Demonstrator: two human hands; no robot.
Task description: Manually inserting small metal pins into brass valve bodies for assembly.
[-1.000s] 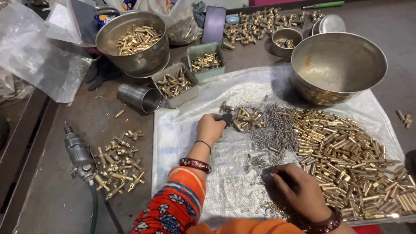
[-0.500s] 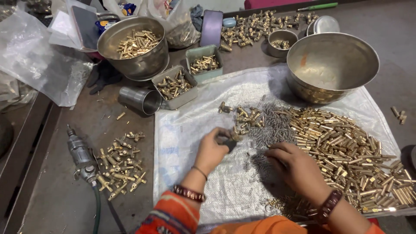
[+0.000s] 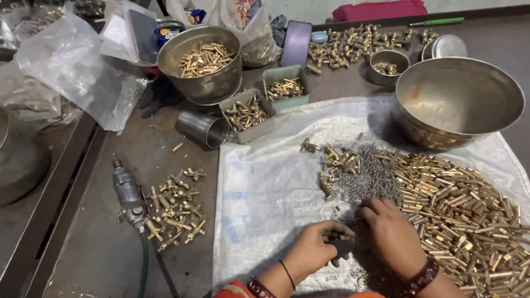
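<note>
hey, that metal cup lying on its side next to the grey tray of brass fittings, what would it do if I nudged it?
The metal cup lies on its side on the bare table, so it would probably roll, likely in a curve if it tapers. It looks thin-walled and empty, so probably light. Its smooth surface may be slippery.

A dark grey bench (image 3: 127,259) carries everything. A white woven sheet (image 3: 265,198) covers its middle and right. At ten o'clock a steel bowl of brass pieces (image 3: 201,63); at two o'clock a large empty steel bowl (image 3: 458,102). Two small trays (image 3: 248,113) sit near twelve, beside a tipped steel cup (image 3: 203,129). At eight o'clock lie loose brass fittings (image 3: 174,207) and a pneumatic tool (image 3: 128,193).
</note>
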